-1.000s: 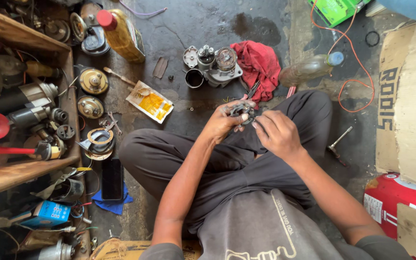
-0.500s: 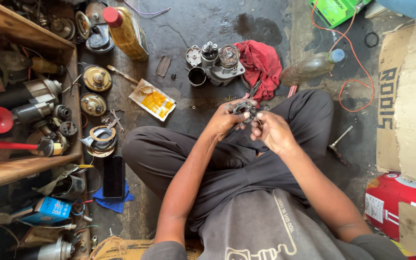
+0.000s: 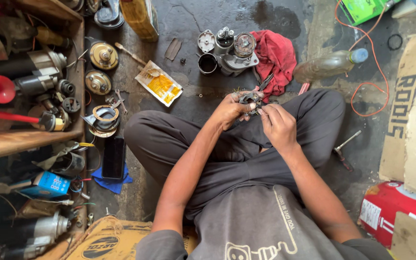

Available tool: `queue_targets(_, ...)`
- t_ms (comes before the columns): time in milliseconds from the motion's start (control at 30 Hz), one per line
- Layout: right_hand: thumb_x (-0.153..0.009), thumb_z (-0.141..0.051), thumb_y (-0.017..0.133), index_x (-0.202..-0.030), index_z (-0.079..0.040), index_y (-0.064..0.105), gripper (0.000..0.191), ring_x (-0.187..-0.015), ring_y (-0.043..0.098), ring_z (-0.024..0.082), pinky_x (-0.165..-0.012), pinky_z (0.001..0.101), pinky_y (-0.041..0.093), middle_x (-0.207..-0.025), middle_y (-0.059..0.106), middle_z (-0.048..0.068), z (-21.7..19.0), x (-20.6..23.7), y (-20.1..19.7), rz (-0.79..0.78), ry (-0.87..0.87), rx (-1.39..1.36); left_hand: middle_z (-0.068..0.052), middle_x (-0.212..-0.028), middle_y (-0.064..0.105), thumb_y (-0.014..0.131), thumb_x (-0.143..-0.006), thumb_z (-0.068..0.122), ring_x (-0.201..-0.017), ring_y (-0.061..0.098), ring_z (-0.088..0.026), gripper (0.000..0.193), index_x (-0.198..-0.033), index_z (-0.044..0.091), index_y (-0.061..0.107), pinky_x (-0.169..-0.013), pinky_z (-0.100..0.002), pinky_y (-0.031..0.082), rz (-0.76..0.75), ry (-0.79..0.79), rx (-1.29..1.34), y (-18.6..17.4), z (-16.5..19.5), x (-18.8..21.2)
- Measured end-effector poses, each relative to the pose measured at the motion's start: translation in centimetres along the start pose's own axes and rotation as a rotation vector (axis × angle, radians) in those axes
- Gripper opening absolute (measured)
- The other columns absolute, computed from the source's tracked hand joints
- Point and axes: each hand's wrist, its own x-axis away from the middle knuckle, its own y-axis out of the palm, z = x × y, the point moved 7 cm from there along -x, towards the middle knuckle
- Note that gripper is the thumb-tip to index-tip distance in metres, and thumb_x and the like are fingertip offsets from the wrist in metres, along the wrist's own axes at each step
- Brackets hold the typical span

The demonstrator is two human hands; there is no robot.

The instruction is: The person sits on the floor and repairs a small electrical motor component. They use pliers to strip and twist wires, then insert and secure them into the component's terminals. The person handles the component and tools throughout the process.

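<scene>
I sit cross-legged on a stained concrete floor. My left hand point(image 3: 230, 110) grips a small dark metal part with wires point(image 3: 250, 97) above my lap. My right hand point(image 3: 278, 125) pinches the same part from the right side with thumb and fingers. Just beyond my hands lie pliers with a red grip point(image 3: 266, 83), a red rag point(image 3: 276, 57), and a dismantled motor assembly point(image 3: 237, 53) next to a black cup-shaped housing point(image 3: 208, 63).
A wooden shelf point(image 3: 30, 137) on the left holds motors and red funnels. Round brass-coloured parts point(image 3: 103, 56), a yellow packet point(image 3: 160, 84), a black phone point(image 3: 114, 157), a plastic bottle point(image 3: 331, 64), orange wire point(image 3: 371, 72), a hammer point(image 3: 345, 144), cardboard point(image 3: 412, 120) and a red can point(image 3: 393, 212) lie around.
My hands stay together on the small part, and the fingers have shifted slightly on it. The view has drifted a little, so the floor items sit higher in the frame.
</scene>
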Motion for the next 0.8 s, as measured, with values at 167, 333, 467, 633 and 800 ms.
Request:
queue_targets(167, -0.104, -0.008, 0.062, -0.1, 0.002, 0.062, 0.01, -0.065, 0.066, 0.02, -0.059, 0.0356, 0.052, -0.084, 0.064, 0.011, 4.7, 2.2, 3.2, -0.125, 0.59, -0.69, -0.002, -0.091, 0.07, 0.071, -0.088, -0.004, -0.067, 0.059, -0.009, 0.039, -0.127, 0.004, 0.072, -0.054, -0.025, 0.048, -0.033, 0.019, -0.029, -0.1, 0.8, -0.3)
queue_targets(333, -0.106, -0.018, 0.057, -0.104, -0.001, 0.059, 0.017, -0.061, 0.062, 0.019, -0.056, 0.0349, 0.052, -0.082, 0.063, 0.009, 6.2, 3.8, 6.0, -0.183, 1.103, -1.373, -0.004, -0.092, 0.071, 0.072, -0.089, -0.003, -0.066, 0.059, -0.01, 0.039, -0.128, 0.003, 0.071, -0.054, -0.024, 0.047, -0.031, 0.035, -0.071, 0.3, 1.6, -0.2)
queue_targets(467, -0.1, -0.016, 0.061, -0.114, 0.001, 0.056, 0.022, -0.07, 0.064, 0.022, -0.062, 0.0365, 0.053, -0.09, 0.062, 0.011, 5.4, 2.1, 4.1, -0.143, 0.795, -0.932, -0.003, -0.098, 0.073, 0.071, -0.086, -0.004, -0.068, 0.061, -0.01, 0.042, -0.127, 0.005, 0.07, -0.052, -0.024, 0.049, 0.019, 0.029, -0.038, 0.1, 2.3, 0.2)
queue_targets(633, -0.094, -0.002, 0.07, -0.114, 0.003, 0.057, 0.025, -0.086, 0.066, 0.027, -0.074, 0.04, 0.055, -0.102, 0.063, 0.016, 1.2, 0.0, 0.9, -0.052, 0.231, -0.27, -0.004, -0.098, 0.072, 0.072, -0.088, -0.004, -0.071, 0.062, -0.01, 0.04, -0.127, 0.003, 0.071, -0.053, -0.025, 0.05, 0.003, 0.021, -0.011, 0.5, 2.2, 0.3)
queue_targets(800, -0.093, -0.009, 0.071, -0.107, 0.002, 0.062, 0.02, -0.086, 0.068, 0.032, -0.076, 0.0441, 0.056, -0.096, 0.067, 0.018, 2.1, -0.3, 2.6, -0.156, 0.3, -0.264, -0.004, -0.099, 0.072, 0.071, -0.086, -0.007, -0.069, 0.061, -0.01, 0.043, -0.129, 0.001, 0.072, -0.057, -0.025, 0.052, -0.058, 0.028, -0.058, 1.1, 2.2, 0.3)
